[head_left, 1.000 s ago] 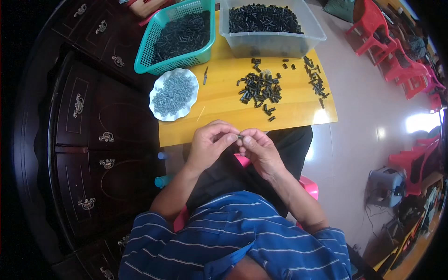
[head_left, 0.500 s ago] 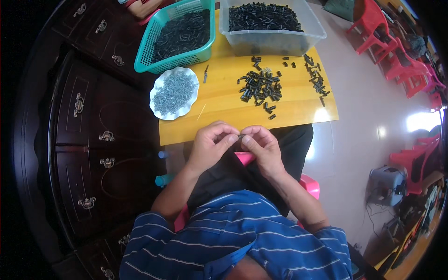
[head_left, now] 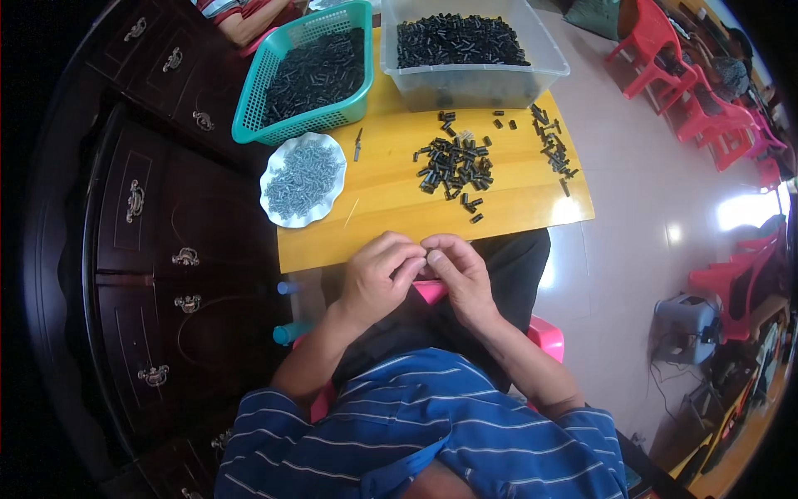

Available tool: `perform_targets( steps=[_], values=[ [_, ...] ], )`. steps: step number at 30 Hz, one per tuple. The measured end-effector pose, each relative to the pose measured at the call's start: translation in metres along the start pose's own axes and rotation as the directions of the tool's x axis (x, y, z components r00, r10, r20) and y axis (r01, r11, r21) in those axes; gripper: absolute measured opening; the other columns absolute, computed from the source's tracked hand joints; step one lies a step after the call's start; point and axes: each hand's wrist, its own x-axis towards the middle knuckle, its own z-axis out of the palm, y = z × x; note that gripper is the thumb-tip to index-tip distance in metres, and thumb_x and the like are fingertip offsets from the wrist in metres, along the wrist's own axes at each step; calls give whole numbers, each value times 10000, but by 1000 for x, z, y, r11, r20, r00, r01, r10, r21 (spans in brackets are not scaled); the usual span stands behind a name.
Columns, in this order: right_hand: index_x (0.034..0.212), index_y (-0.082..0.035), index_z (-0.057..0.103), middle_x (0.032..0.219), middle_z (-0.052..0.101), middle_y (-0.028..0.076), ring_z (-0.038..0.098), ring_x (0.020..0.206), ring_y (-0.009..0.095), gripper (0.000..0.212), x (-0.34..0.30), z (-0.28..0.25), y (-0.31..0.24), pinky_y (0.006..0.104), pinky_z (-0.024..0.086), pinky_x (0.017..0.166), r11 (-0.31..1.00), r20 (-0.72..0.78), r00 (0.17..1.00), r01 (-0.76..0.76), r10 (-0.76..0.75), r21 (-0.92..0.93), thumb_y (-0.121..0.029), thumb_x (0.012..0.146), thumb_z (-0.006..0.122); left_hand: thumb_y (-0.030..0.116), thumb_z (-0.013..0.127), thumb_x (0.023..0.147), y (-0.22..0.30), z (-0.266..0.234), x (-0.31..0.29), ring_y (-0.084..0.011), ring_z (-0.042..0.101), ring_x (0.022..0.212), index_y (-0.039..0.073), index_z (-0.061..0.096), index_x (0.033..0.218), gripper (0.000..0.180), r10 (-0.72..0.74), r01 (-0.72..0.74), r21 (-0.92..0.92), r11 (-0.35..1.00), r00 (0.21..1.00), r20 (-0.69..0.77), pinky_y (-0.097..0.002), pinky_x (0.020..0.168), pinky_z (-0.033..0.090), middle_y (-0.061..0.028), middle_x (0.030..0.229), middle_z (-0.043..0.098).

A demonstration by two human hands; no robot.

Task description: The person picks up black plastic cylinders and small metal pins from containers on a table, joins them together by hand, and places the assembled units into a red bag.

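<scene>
My left hand [head_left: 382, 274] and my right hand [head_left: 460, 281] meet over my lap, just short of the yellow table's [head_left: 382, 191] near edge. Thumbs and fingertips of both are pinched together around something small, mostly hidden by the fingers. On the table beyond them lies a loose pile of short black cylindrical pieces [head_left: 455, 164]. To the left, a white scalloped plate [head_left: 268, 208] is heaped with small silvery metal springs or pins [head_left: 303, 176]. A slim dark tool [head_left: 358, 145] and a thin pale stick [head_left: 352, 212] lie between plate and pile.
A green basket [head_left: 249, 108] and a clear plastic bin [head_left: 465, 87], both filled with black pieces, stand at the back. More black parts [head_left: 555, 148] lie along the right edge. Dark drawers [head_left: 141, 200] flank the left. Another person's arm [head_left: 253, 23] shows at the far left.
The view has shifted slightly, so the table sits lower in it. My hands remain together, with the fingertips pressed closer and the small thing less visible.
</scene>
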Motion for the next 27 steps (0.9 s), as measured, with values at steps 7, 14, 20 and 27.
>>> perform_targets(
  steps=[7, 14, 20, 27],
  values=[
    [1195, -20, 606, 1026, 647, 24, 593, 873, 90, 208, 2, -3, -4, 244, 493, 827, 998, -19, 998, -56, 57, 34, -122, 1015, 598, 23, 672, 946, -16, -3, -4, -70, 637, 819, -27, 682, 1052, 118, -371, 379, -559, 737, 919, 134, -218, 753, 529, -37, 937, 700],
    [1171, -32, 611, 1045, 653, 17, 615, 912, 95, 190, 3, -4, -5, 249, 496, 828, 990, 95, 986, -140, 140, -4, -147, 1022, 590, 37, 639, 966, -27, 2, 6, -90, 640, 849, -24, 687, 1020, 95, -330, 373, -616, 694, 925, 188, -235, 752, 521, -41, 952, 673],
    [1181, -11, 605, 1076, 664, 45, 628, 968, 109, 185, 4, -5, -4, 248, 505, 842, 989, 184, 972, -145, 148, -29, -111, 1029, 572, 27, 648, 960, -32, -3, 4, -133, 618, 975, -32, 686, 1016, 89, -281, 358, -568, 741, 934, 223, -265, 870, 501, -84, 1060, 640],
    [1250, 34, 600, 1084, 672, 61, 633, 953, 119, 252, 3, -4, -4, 274, 520, 906, 994, 134, 985, -110, 109, 4, -50, 1013, 579, 24, 647, 957, -26, -8, 6, -145, 614, 982, -28, 688, 1010, 84, -291, 399, -628, 668, 917, 273, -271, 881, 493, -81, 1046, 639]
  ],
)
